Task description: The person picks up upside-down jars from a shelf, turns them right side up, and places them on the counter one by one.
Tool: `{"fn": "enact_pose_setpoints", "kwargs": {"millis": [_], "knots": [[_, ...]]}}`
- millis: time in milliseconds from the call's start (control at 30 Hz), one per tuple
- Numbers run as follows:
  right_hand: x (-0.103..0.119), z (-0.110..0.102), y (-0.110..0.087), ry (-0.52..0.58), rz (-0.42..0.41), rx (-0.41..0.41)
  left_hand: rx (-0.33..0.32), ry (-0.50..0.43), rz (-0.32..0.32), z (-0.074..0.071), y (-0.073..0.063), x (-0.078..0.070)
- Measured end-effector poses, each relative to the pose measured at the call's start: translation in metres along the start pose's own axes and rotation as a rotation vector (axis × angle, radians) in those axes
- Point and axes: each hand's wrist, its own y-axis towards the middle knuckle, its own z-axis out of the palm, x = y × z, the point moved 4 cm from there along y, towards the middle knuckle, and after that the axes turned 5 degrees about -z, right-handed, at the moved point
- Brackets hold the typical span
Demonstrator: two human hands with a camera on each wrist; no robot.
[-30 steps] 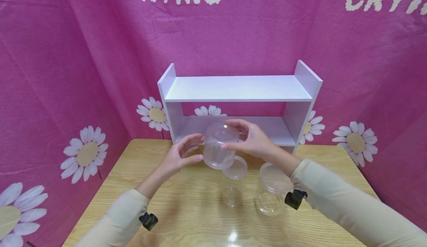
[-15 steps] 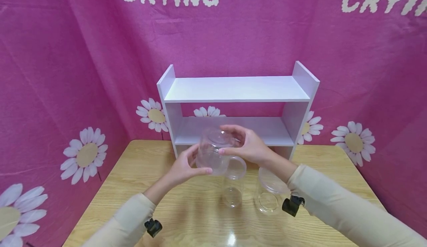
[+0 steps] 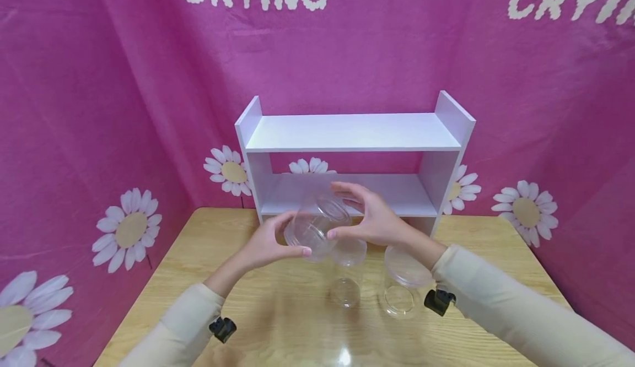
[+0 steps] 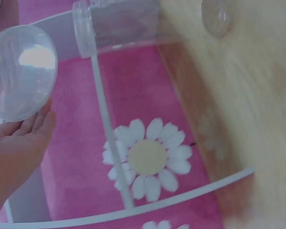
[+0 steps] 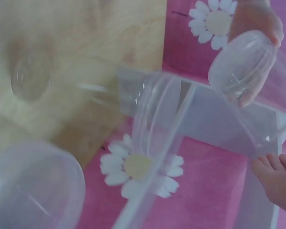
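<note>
A clear plastic jar [image 3: 317, 221] hangs tilted in the air between my two hands, in front of the white shelf. My left hand [image 3: 265, 243] grips its lower left end, fingers behind and thumb in front. At the upper right end, the fingers and thumb of my right hand [image 3: 372, 215] curve around the jar. A round, clear lid-like end [image 4: 26, 71] of it faces the left wrist view. Below the hands, a slim clear jar [image 3: 345, 290] stands on the table. To its right stands a wider clear jar [image 3: 398, 301] with a lid [image 3: 408, 268].
A white two-tier shelf [image 3: 352, 131] stands at the back of the wooden table [image 3: 238, 306]. Behind it hangs a pink cloth [image 3: 377, 53] with daisies and lettering. The two standing jars are close in front of my right forearm.
The held jar has come lower and slightly left and has tipped further over. My left hand, apart from it a second ago, has closed on its left end. The standing jars stay put.
</note>
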Motion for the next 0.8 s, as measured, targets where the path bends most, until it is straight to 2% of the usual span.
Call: {"fn": "enact_pose_setpoints", "kwargs": {"millis": [133, 333, 467, 567, 667, 800], "knots": [[0.01, -0.002, 0.002, -0.252, -0.134, -0.007, -0.051, 0.217, 0.014, -0.007, 0.002, -0.006], [0.025, 0.007, 0.002, -0.568, -0.265, 0.102, -0.049, 0.408, 0.043, -0.009, 0.005, -0.016], [0.031, 0.02, -0.002, -0.809, -0.4, 0.143, -0.035, 0.483, 0.05, -0.006, 0.007, -0.024], [0.03, 0.028, -0.005, -0.93, -0.469, 0.149, -0.027, 0.496, 0.073, -0.003, 0.008, -0.028], [0.028, 0.033, -0.007, -1.0, -0.48, 0.154, -0.01, 0.506, 0.087, 0.001, 0.009, -0.028], [0.027, 0.034, -0.008, -1.029, -0.465, 0.172, 0.003, 0.51, 0.088, 0.004, 0.009, -0.027]]}}
